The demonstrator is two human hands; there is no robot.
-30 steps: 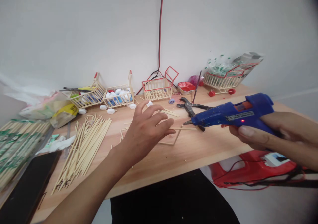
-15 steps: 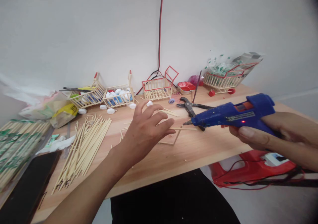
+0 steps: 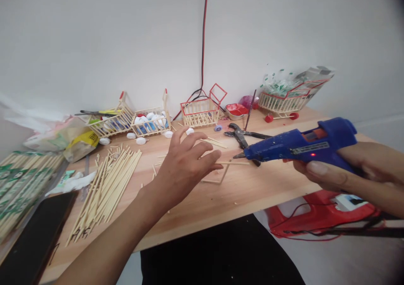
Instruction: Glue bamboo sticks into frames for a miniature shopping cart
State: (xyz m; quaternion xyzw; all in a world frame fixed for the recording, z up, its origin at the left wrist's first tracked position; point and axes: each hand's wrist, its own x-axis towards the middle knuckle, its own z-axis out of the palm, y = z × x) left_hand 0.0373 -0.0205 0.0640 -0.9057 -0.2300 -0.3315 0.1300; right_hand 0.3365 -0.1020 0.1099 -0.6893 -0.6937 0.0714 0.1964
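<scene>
My left hand (image 3: 184, 169) reaches over the wooden table (image 3: 252, 192), fingers stretched forward, its thumb and fingertip pinching one end of a small frame of thin wooden sticks (image 3: 225, 172). My right hand (image 3: 350, 171) grips a blue hot glue gun (image 3: 296, 146) with a red light lit on its side. The gun's nozzle points left, just above the free end of the frame's top stick. Black pliers (image 3: 241, 137) lie right behind the nozzle.
A pile of long sticks (image 3: 109, 184) lies at the left, packaged sticks (image 3: 19, 184) beyond it. Stick-built carts (image 3: 198, 110) (image 3: 134, 123) (image 3: 284, 99) stand along the wall, with a red dish (image 3: 236, 110) and a hanging cable (image 3: 203, 45). A red device (image 3: 322, 213) sits below the table's right edge.
The glue gun and my right hand have risen slightly and shifted a little to the right. My left hand and the stick frame stay put.
</scene>
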